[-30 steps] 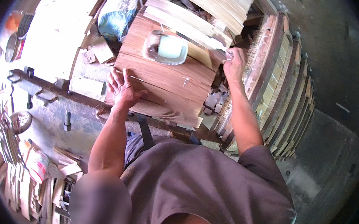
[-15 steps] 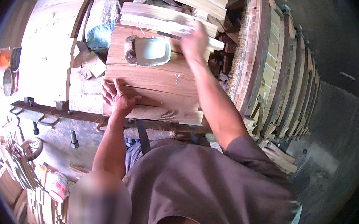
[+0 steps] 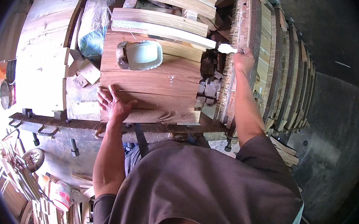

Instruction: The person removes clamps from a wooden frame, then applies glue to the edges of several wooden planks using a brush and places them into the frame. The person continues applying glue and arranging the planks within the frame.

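Note:
My left hand (image 3: 116,106) lies with fingers spread on the near left part of a reddish wooden board (image 3: 143,80). Off the board's right side, my right hand (image 3: 244,59) is closed around a brush (image 3: 227,48) whose white-coated end points left. That end is at the right tip of a long wooden strip (image 3: 168,25), whose near edge carries white paste. A squarish tub (image 3: 159,54) of white liquid rests on the board, with a dark, crusted block at its left side. A few white drops (image 3: 171,79) dot the wood.
Dark wood offcuts (image 3: 210,88) fill a gap right of the board. Further right stand clamped rows of panels (image 3: 264,59). Pale planks (image 3: 45,46) lie at left, beside a plastic-wrapped bundle (image 3: 93,34). A metal rail (image 3: 83,124) with bolts runs along the near edge.
My right hand has swept the brush rightward along the strip to its right end and past the board's edge. My left hand stays on the board. The whole view has shifted slightly.

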Demonstrator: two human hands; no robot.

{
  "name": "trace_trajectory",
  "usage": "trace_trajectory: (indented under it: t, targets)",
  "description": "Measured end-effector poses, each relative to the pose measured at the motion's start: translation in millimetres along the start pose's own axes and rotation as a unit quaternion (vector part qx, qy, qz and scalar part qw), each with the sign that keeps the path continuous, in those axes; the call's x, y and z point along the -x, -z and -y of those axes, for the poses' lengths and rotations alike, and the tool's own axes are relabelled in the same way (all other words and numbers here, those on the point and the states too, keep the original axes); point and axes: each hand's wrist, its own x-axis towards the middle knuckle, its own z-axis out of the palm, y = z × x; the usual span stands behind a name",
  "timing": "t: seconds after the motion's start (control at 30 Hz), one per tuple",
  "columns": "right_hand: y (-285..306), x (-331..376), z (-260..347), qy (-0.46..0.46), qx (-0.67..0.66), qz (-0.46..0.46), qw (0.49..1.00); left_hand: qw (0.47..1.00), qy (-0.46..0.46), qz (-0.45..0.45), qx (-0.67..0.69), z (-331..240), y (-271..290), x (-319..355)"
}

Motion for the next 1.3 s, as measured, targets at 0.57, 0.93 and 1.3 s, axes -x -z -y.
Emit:
trace_trajectory:
  t: [0.57, 0.93, 1.3]
  targets:
    - [-18.1, 37.0, 47.0, 0.214, -0.084, -0.032, 0.973, 1.000, -0.008, -0.002, -0.009, -6.7, 7.4, 4.0]
    - [-95.4, 127.4, 316.9, 0.168, -0.318, 0.220, 0.907, 1.000, -0.008, -0.004, -0.004, -6.4, 6.9, 1.7]
    - [-111.1, 58.3, 121.9, -0.010, -0.306, 0.211, 0.928, 1.000, -0.008, -0.003, 0.000, -3.0, 4.1, 1.3]
